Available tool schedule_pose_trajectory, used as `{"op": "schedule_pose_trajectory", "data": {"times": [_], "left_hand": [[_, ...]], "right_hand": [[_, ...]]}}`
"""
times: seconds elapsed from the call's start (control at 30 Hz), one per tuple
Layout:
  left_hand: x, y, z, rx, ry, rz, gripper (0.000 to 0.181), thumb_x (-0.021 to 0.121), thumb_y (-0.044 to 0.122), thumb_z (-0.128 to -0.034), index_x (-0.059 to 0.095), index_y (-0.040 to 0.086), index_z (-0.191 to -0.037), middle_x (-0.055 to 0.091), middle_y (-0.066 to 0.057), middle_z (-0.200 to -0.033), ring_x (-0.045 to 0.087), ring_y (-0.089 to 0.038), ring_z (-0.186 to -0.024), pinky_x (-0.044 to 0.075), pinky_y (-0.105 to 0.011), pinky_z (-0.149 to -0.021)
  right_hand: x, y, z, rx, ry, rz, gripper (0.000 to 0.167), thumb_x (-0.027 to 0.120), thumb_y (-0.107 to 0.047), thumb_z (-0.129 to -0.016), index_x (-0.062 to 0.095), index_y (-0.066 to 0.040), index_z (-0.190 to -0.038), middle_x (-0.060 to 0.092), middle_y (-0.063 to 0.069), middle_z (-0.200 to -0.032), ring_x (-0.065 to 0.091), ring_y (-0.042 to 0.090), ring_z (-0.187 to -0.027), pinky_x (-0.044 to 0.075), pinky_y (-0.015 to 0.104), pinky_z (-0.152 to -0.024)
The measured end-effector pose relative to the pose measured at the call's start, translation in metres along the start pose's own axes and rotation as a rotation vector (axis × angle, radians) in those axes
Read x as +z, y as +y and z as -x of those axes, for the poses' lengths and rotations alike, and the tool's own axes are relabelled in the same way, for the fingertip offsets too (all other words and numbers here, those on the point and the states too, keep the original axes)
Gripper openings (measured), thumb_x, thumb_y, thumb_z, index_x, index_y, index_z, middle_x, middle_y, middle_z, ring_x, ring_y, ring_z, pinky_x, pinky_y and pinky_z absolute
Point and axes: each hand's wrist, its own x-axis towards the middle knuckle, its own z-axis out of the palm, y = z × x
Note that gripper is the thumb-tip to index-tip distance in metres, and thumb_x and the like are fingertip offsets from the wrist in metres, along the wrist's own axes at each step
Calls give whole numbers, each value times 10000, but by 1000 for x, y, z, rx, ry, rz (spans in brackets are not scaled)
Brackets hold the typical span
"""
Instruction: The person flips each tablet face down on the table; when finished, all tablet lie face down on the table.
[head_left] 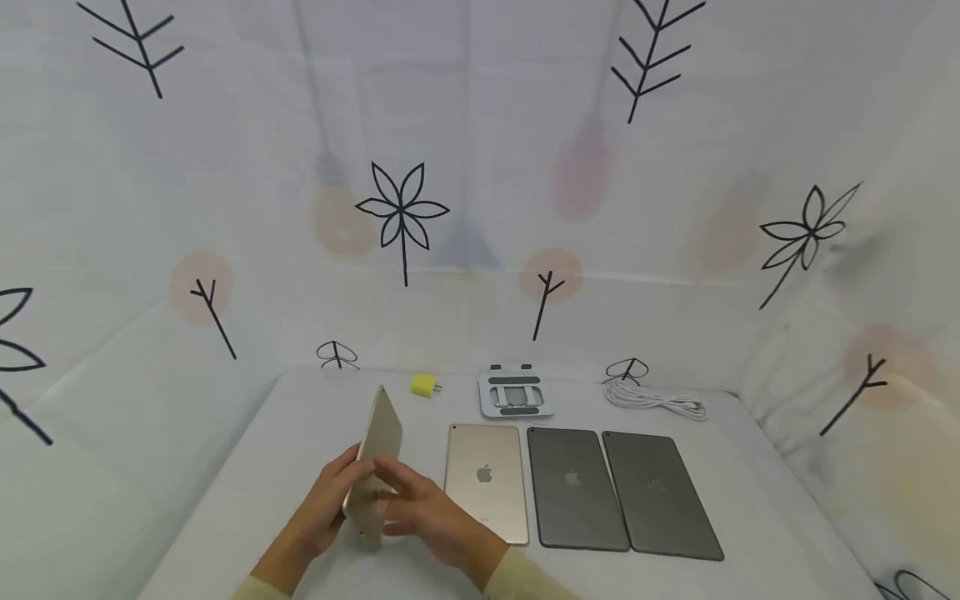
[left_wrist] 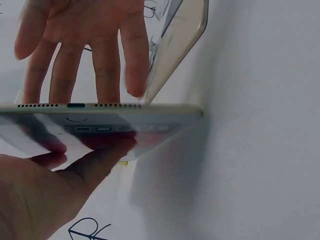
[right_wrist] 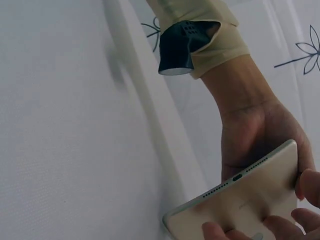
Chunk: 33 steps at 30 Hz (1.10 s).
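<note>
Left of the middle, my left hand grips a gold tablet by its side and holds it on edge above the table. My right hand is at the tablet's back, its fingers nearly straight. In the left wrist view, the tablet's bottom edge shows a port and speaker holes; the left thumb lies along the glossy screen side, while the right hand extends its fingers behind. Seen from the right wrist, fingertips reach the gold back. Contact is hard to confirm.
On the white table lie another gold tablet and two dark grey tablets, side by side. Behind them are a yellow charger plug, a folding stand and a coiled white cable. Patterned fabric hangs around the table.
</note>
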Motion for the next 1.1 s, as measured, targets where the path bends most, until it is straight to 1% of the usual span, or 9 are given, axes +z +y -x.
{"op": "schedule_pose_trajectory", "data": {"times": [0.13, 0.27, 0.37, 0.47, 0.57, 0.67, 0.8, 0.97, 1.1], "left_hand": [[-1, -4, -1, 29, 78, 76, 551, 529, 184, -992, 446, 13, -1509, 552, -224, -1414, 577, -312, -1200, 536, -407, -914], [-6, -5, -4, 37, 136, 117, 545, 524, 111, -995, 416, 8, -1519, 553, -253, -1405, 629, -272, -1133, 584, -361, -862], [-10, -5, -6, 32, 168, 150, 582, 551, 96, -1004, 365, 22, -1550, 563, -249, -1393, 668, -239, -1092, 602, -364, -850], [-13, -6, -8, 21, 205, 185, 604, 590, 87, -998, 359, 19, -1553, 626, -201, -1307, 703, -202, -1026, 610, -361, -834], [-16, -7, -10, 15, 231, 189, 618, 625, 90, -989, 370, -6, -1543, 634, -189, -1289, 712, -164, -996, 609, -327, -832], [-19, -9, -12, 7, 248, 144, 622, 658, 113, -981, 392, -34, -1524, 565, -218, -1379, 696, -127, -986, 601, -276, -833], [-22, -14, -14, -15, 298, 51, 615, 706, 175, -964, 458, -48, -1480, 496, -219, -1437, 672, -100, -939, 593, -225, -801], [-25, -20, -16, -30, 371, -81, 603, 767, 256, -923, 559, -35, -1410, 597, -162, -1291, 628, -100, -915, 573, -189, -739], [-25, -22, -17, -34, 386, -152, 580, 772, 240, -917, 582, -56, -1379, 634, -150, -1201, 599, -114, -913, 557, -179, -703]], "right_hand": [[-4, 2, 1, -28, 22, 75, 693, 641, -101, -945, 368, -136, -1581, 363, 101, -1627, 363, 368, -1469, 456, 479, -1083], [-11, 5, 1, 5, 172, 181, 739, 726, -28, -858, 444, -119, -1535, 384, 157, -1602, 390, 426, -1442, 410, 581, -1116], [-17, 9, 1, 35, 286, 252, 857, 757, 37, -795, 407, -125, -1560, 319, 201, -1625, 394, 477, -1424, 405, 641, -1089], [-22, 14, 2, 46, 337, 264, 960, 749, 89, -772, 311, -111, -1603, 245, 244, -1643, 497, 451, -1343, 505, 559, -1020], [-26, 16, 3, 46, 341, 247, 976, 732, 117, -783, 265, -87, -1616, 284, 256, -1624, 617, 329, -1181, 587, 403, -895], [-30, 15, 5, 33, 353, 245, 952, 733, 137, -783, 294, -65, -1603, 394, 230, -1576, 633, 212, -1018, 584, 296, -785], [-32, 16, 6, 14, 382, 250, 925, 746, 130, -781, 342, -74, -1588, 447, 196, -1546, 606, 186, -940, 548, 245, -725], [-31, 18, 6, 7, 413, 239, 910, 748, 124, -775, 372, -83, -1577, 474, 150, -1527, 598, 187, -923, 537, 234, -690], [-29, 18, 6, 16, 440, 256, 919, 762, 116, -759, 392, -102, -1571, 575, 100, -1342, 583, 181, -895, 527, 236, -657]]}}
